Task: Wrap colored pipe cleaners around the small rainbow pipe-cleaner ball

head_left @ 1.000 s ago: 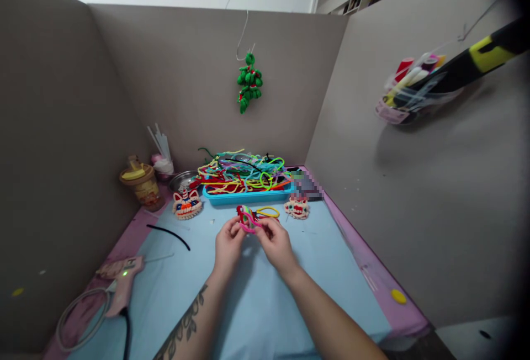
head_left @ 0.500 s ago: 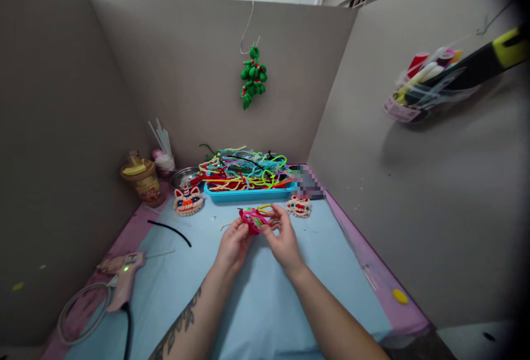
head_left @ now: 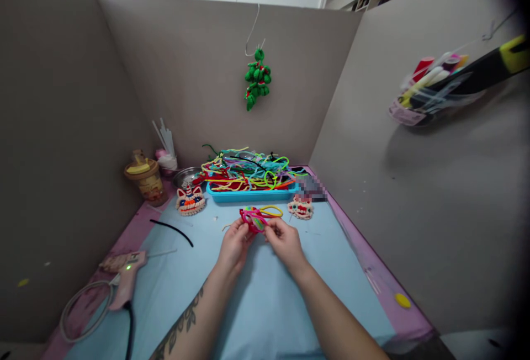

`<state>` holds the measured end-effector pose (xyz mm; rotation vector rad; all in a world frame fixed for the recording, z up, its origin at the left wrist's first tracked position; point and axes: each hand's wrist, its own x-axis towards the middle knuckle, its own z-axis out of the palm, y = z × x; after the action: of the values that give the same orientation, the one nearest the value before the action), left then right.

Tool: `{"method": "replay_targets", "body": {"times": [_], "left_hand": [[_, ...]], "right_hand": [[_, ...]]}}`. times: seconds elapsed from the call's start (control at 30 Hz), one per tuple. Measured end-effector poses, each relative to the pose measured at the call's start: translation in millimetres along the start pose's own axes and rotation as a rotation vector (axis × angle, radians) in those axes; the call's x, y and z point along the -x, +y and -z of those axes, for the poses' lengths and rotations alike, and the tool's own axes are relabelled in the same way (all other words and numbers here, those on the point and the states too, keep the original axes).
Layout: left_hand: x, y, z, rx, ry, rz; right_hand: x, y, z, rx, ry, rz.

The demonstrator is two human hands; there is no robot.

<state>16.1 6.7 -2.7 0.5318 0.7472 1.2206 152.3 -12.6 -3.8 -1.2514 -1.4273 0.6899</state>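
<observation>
A small multicoloured craft piece (head_left: 255, 220), mostly pink and red with green strands, is held up between both hands over the blue mat. My left hand (head_left: 234, 245) grips its left side with thumb and fingers. At its right edge, my right hand (head_left: 286, 243) pinches it with curled fingers. A yellow loop (head_left: 272, 211) sticks out on the right, just above my right fingertips. The fingers partly cover the piece.
Behind the hands a blue tray (head_left: 248, 196) overflows with coloured stems. Two lion-like craft faces (head_left: 191, 201) (head_left: 301, 207) flank it. A pink glue gun (head_left: 126, 280), a black stem (head_left: 171, 231) and a lidded cup (head_left: 148, 183) are at left. A green ornament (head_left: 257, 79) hangs behind.
My right fingers have closed lower on the piece's right edge, and the yellow loop now shows more fully. The whole view has shifted slightly.
</observation>
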Motion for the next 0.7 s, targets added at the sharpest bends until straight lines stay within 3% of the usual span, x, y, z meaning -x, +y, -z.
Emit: {"method": "replay_targets", "body": {"times": [0.23, 0.47, 0.7], "left_hand": [[5.0, 0.3, -5.1, -0.072, 0.045, -0.073], [8.2, -2.9, -9.0, -0.138, 0.080, -0.047], [2.3, -10.6, -1.1, -0.367, 0.045, -0.246]], "right_hand": [[4.7, -6.7, -4.4, 0.107, 0.049, 0.137], [7.5, -6.0, -12.4, 0.032, -0.016, 0.134], [2.0, -10.0, -12.0, 0.034, 0.066, 0.151]]}}
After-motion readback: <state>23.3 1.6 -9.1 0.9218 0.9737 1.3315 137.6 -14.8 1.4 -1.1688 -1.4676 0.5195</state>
